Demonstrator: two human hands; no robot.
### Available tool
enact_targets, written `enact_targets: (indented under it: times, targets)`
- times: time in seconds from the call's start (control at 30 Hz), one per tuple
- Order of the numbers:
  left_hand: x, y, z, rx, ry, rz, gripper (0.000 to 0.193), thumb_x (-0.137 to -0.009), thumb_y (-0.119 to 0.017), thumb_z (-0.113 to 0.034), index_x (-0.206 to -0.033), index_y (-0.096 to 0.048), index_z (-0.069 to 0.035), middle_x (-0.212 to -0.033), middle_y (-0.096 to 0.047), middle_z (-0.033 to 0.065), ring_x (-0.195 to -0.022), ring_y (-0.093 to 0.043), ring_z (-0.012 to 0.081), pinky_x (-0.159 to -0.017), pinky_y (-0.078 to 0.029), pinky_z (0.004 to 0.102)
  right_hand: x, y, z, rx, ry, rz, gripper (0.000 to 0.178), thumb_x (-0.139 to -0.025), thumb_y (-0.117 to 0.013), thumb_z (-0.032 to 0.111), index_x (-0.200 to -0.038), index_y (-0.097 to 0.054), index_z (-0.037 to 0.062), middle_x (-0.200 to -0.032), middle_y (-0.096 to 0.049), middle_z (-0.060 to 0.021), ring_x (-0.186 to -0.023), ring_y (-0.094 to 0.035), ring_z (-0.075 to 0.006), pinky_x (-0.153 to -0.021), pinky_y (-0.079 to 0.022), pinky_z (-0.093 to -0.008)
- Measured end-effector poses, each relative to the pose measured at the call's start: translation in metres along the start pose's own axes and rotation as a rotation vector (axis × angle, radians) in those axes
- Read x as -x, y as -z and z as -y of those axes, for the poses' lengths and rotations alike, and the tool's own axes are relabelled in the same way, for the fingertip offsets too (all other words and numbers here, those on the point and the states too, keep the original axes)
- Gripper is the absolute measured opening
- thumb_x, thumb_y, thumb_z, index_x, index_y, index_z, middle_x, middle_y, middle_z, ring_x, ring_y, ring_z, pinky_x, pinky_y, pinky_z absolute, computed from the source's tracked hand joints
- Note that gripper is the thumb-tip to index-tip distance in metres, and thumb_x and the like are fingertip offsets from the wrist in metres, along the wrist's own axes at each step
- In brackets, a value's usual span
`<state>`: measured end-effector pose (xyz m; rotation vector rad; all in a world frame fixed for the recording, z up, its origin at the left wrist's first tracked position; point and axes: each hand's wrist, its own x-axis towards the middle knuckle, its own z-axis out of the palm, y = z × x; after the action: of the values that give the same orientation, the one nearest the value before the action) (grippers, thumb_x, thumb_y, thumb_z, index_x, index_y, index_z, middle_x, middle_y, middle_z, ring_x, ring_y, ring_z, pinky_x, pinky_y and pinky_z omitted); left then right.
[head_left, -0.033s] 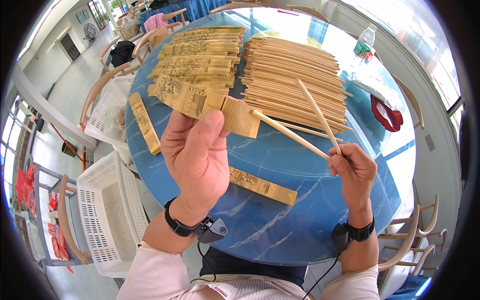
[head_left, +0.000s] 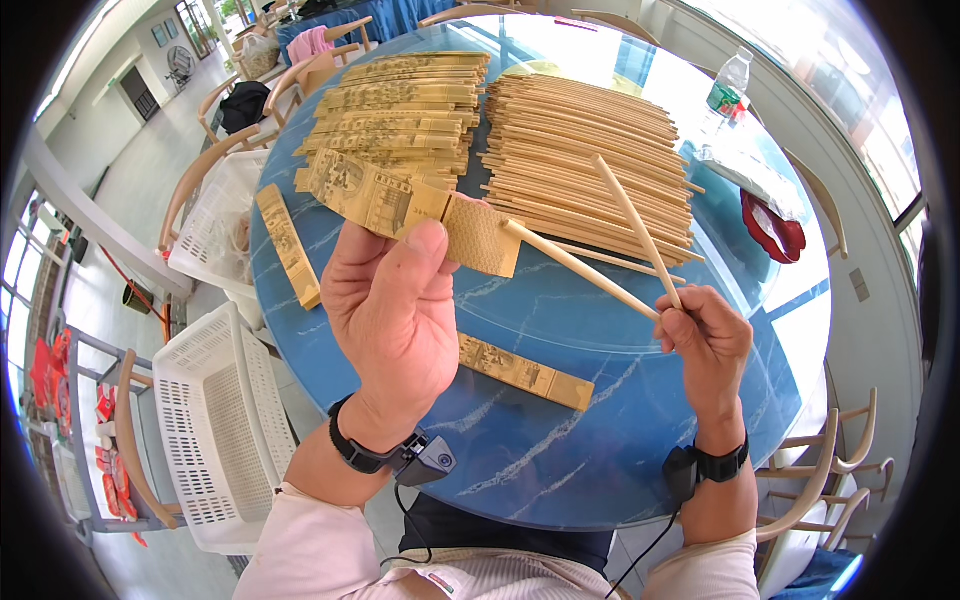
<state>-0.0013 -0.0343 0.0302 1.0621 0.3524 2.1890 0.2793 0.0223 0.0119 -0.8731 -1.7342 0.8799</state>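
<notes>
My left hand (head_left: 395, 320) pinches a gold printed paper chopstick sleeve (head_left: 375, 198) between thumb and fingers, above the table. In my right hand (head_left: 712, 345) are two wooden chopsticks, spread apart. The tip of the lower chopstick (head_left: 585, 272) reaches the right end of the sleeve; whether it is inside cannot be told. The upper chopstick (head_left: 632, 222) points away, over a large pile of chopsticks (head_left: 590, 140). Left of that pile lies a heap of similar sleeves (head_left: 400, 105). One flat sleeve (head_left: 535, 377) lies near me, and another (head_left: 290, 248) at the table's left edge.
The round blue table (head_left: 560, 470) has marble-like veins. A plastic bottle (head_left: 730, 85), a white package (head_left: 752, 172) and a dark red object (head_left: 775, 232) are at its right. White baskets (head_left: 178, 435) stand to the left, with wooden chairs (head_left: 840, 445) around.
</notes>
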Motion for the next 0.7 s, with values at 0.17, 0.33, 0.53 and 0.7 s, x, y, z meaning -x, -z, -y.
enact_targets:
  times: [0.17, 0.33, 0.53, 0.7]
  targets:
    - [-0.002, 0.007, -0.004, -0.005, 0.038, 0.069, 0.038, -0.106, -0.062, -0.004, -0.144, -0.060, 0.000, -0.134, -0.072, 0.0123, -0.122, -0.071, 0.0255, -0.110, -0.056, 0.0413, 0.001, 0.007, 0.003, -0.094, -0.126, 0.093, 0.013, -0.103, -0.073, 0.008, -0.100, -0.072, -0.0039, -0.074, -0.068, -0.0042, -0.061, -0.057, -0.0063, -0.056, -0.045, -0.0207]
    - [0.001, -0.006, 0.002, -0.053, 0.057, 0.006, 0.030, -0.107, -0.062, -0.005, -0.137, -0.063, 0.001, -0.123, -0.076, 0.0133, -0.100, -0.077, 0.0245, -0.075, -0.063, 0.0384, 0.003, 0.008, 0.006, -0.252, -0.117, 0.198, 0.019, -0.103, -0.075, 0.014, -0.098, -0.073, -0.0037, -0.072, -0.068, -0.0041, -0.059, -0.055, -0.0050, -0.054, -0.043, -0.0192]
    - [0.001, -0.006, 0.002, -0.067, 0.175, 0.043, 0.026, -0.109, -0.064, -0.011, -0.131, -0.063, 0.001, -0.111, -0.078, 0.0145, -0.075, -0.078, 0.0246, -0.055, -0.059, 0.0325, 0.002, 0.009, 0.007, -0.289, -0.085, 0.199, 0.022, -0.104, -0.073, 0.017, -0.098, -0.073, -0.0035, -0.071, -0.068, -0.0047, -0.057, -0.054, -0.0051, -0.053, -0.041, -0.0193]
    - [0.000, -0.013, 0.013, -0.131, 0.263, 0.018, 0.024, -0.109, -0.064, -0.013, -0.128, -0.064, 0.002, -0.106, -0.078, 0.0136, -0.074, -0.079, 0.0242, -0.052, -0.059, 0.0314, 0.003, 0.016, 0.010, -0.270, -0.105, 0.198, 0.026, -0.107, -0.069, 0.020, -0.099, -0.072, -0.0041, -0.069, -0.064, -0.0038, -0.056, -0.051, -0.0052, -0.051, -0.040, -0.0221]
